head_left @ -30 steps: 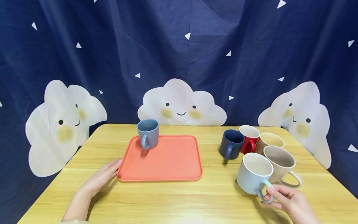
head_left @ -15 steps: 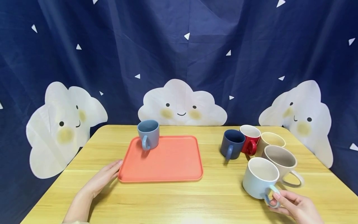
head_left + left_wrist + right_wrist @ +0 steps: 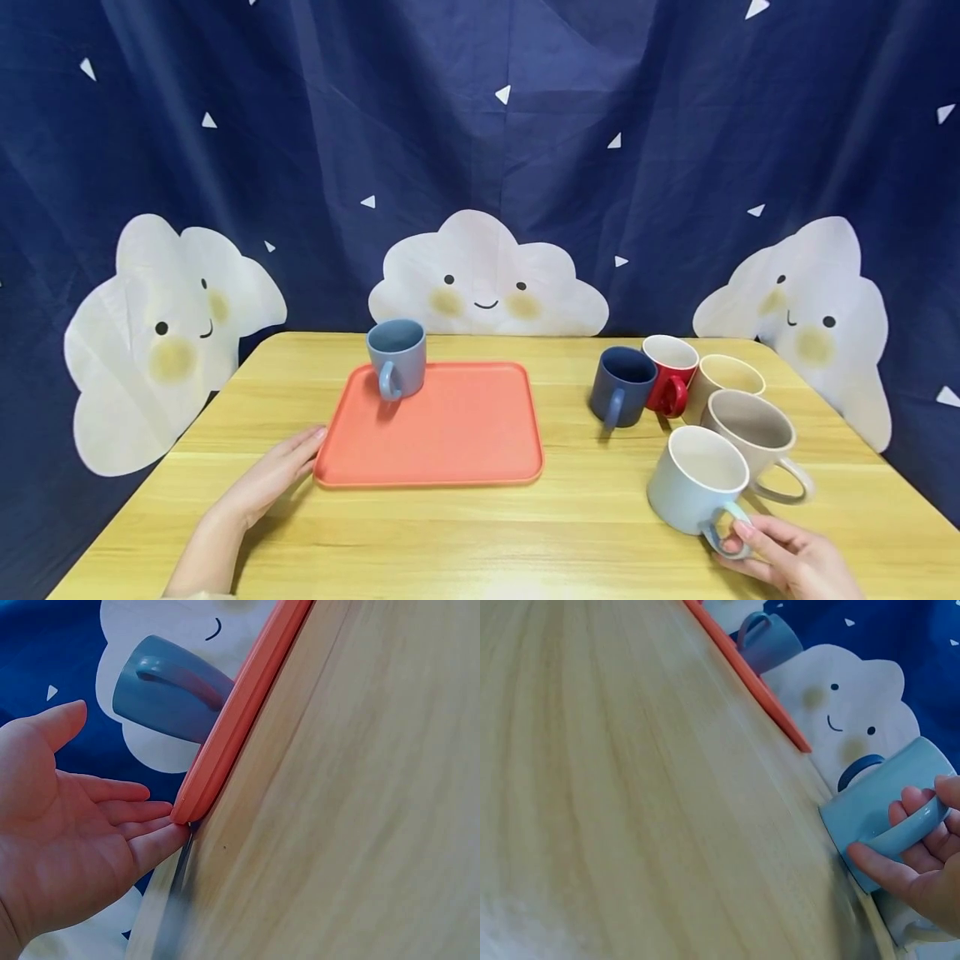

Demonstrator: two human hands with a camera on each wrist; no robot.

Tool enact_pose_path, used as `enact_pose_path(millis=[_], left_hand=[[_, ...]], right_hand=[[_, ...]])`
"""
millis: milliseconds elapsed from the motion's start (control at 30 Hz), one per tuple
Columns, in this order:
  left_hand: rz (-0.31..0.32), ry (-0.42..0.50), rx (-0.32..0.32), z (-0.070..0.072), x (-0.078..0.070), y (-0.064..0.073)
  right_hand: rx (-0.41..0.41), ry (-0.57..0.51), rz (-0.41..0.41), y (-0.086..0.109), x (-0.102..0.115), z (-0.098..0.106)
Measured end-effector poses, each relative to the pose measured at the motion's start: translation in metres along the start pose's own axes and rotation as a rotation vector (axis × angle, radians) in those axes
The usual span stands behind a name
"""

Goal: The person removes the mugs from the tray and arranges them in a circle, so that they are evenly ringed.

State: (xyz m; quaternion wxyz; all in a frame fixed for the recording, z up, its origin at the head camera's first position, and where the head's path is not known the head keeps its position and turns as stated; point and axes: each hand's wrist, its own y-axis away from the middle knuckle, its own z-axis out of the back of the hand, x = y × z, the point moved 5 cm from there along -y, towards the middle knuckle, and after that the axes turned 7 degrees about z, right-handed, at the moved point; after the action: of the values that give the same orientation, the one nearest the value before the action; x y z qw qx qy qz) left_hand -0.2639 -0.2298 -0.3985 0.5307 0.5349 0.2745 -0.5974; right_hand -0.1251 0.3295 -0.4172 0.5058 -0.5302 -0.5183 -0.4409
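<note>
My right hand [image 3: 787, 554] pinches the handle of a light blue mug [image 3: 693, 487] at the table's right front, seen large in the right wrist view with fingers curled through the handle. The mug stands nearly upright and overlaps a beige mug [image 3: 757, 437] behind it. At the left, my left hand [image 3: 273, 475] lies with straight fingers, their tips touching the near left corner of an orange-red tray [image 3: 457, 433]. In the left wrist view its palm shows and the thumb is spread away. A grey-blue mug [image 3: 400, 367] stands at the tray's far left corner.
Behind the held mug stand a navy mug [image 3: 621, 392], a red mug [image 3: 663, 392] with a white inside and a pale yellow mug [image 3: 723, 379], close together. A dark blue curtain [image 3: 480, 125] with white clouds hangs behind the wooden table [image 3: 450, 542].
The light blue mug and my right hand have shifted slightly right and toward me, mostly in the first half second. My left hand, the tray and the grey-blue mug have stayed put.
</note>
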Motion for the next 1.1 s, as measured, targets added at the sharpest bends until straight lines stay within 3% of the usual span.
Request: enact_pose_path(millis=[100,167,267,400,533,700,900,1100], left_hand=[[-0.003,0.000,0.001,0.000,0.000,0.000],[-0.008,-0.001,0.002,0.000,-0.001,0.000],[-0.007,0.000,0.000,0.000,-0.001,0.000],[-0.004,0.002,-0.003,0.000,-0.002,0.000],[-0.014,-0.003,-0.001,0.000,-0.002,0.000],[-0.022,-0.010,-0.008,0.001,-0.001,-0.001],[-0.014,0.005,-0.011,-0.001,0.000,-0.001],[-0.014,-0.001,-0.012,-0.001,-0.001,0.000]], right_hand=[[0.066,-0.061,0.012,-0.001,0.000,-0.001],[0.046,-0.002,-0.025,-0.002,-0.001,0.001],[0.011,0.222,-0.031,-0.002,0.004,0.006],[-0.103,0.569,0.053,-0.002,0.017,0.011],[-0.212,0.755,0.051,-0.001,0.035,0.015],[-0.221,0.952,0.065,-0.004,0.062,0.011],[-0.196,0.984,0.147,-0.011,0.086,-0.012],[-0.090,0.829,0.387,-0.022,0.095,-0.060]])
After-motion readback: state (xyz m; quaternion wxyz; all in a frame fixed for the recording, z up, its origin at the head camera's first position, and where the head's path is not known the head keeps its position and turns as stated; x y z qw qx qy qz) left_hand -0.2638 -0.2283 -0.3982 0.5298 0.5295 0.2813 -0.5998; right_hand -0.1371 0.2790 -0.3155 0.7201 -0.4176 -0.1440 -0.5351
